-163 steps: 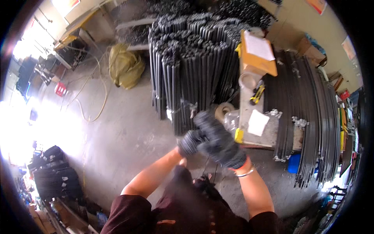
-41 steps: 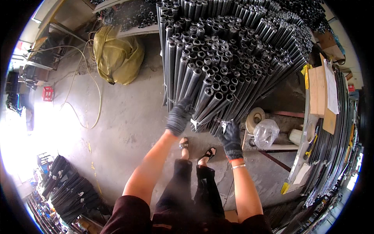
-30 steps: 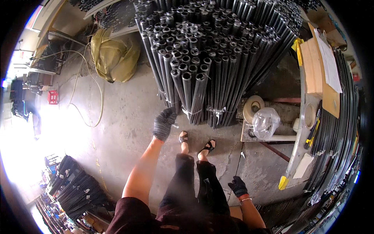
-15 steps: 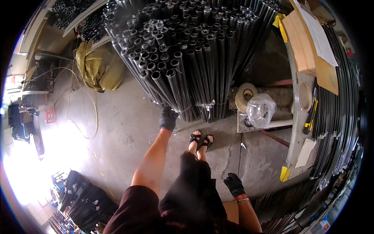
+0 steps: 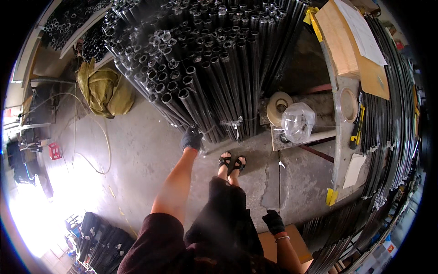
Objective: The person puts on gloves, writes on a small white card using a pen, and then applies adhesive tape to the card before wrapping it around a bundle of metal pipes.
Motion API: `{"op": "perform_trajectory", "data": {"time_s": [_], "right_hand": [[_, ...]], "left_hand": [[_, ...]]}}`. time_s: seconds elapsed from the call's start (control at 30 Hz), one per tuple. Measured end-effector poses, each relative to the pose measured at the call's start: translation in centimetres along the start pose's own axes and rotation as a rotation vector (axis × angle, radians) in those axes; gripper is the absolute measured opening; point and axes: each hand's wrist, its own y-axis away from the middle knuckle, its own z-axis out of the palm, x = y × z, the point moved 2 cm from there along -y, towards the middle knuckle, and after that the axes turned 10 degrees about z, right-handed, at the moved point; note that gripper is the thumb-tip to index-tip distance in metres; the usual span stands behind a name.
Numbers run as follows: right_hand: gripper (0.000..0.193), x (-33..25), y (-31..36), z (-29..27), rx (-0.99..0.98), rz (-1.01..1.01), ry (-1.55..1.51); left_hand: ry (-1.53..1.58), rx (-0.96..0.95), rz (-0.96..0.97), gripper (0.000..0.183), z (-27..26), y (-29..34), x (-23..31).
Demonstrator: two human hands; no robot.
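Observation:
A large bundle of long black tubes [image 5: 214,86], many in clear plastic film, stands on end in front of me with its round open ends upward. My left hand [image 5: 191,139], in a dark glove, is closed at the low left edge of the bundle, beside the tie around it. Its fingers are partly hidden, so what exactly they grip does not show. A knotted whitish plastic tie [image 5: 235,123] circles the lower tubes. My right hand [image 5: 273,222], also gloved, hangs at my right side above a cardboard box [image 5: 292,246], holding nothing, its fingers loosely bent and apart.
To the right, a low stand holds a tape roll [image 5: 279,108] and a clear plastic bag [image 5: 299,122]. Beyond it, a bench bears a yellow-black cutter [image 5: 358,127] and thin black rods [image 5: 388,132]. A yellowish sack [image 5: 104,93] and a looped hose [image 5: 107,150] lie left.
My view has shifted, so the tubes sit farther left in it. My left hand stays at the bundle's edge. My right hand hangs slightly lower, and more of the cardboard box shows.

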Motion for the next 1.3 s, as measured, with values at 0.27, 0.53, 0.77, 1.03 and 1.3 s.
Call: {"op": "perform_trajectory", "data": {"time_s": [0.27, 0.53, 0.77, 1.03, 1.3], "right_hand": [[0.028, -0.2, 2.7, -1.0, 0.004, 0.018, 0.119], [0.05, 4.0, 11.4, -2.0, 0.161, 0.618, -0.508], [0.048, 8.3, 12.8, -9.4, 0.38, 0.518, -0.453], [0.021, 7.7, 10.7, -36.2, 0.923, 0.002, -0.286], [0.035, 5.0, 5.7, -46.8, 0.817, -0.386, 0.065]], "left_hand": [[-0.267, -0.546, -0.031, 0.076, -2.6, 10.6, -5.3], [-0.406, -1.047, 0.516, 0.056, -2.3, 16.7, 1.7], [-0.262, -0.796, 0.892, 0.04, -3.1, 17.1, 34.1], [0.502, -0.819, 0.777, 0.04, 3.9, 27.0, 52.4], [-0.101, -0.197, 1.012, 0.045, 4.9, 28.5, 53.6]]}}
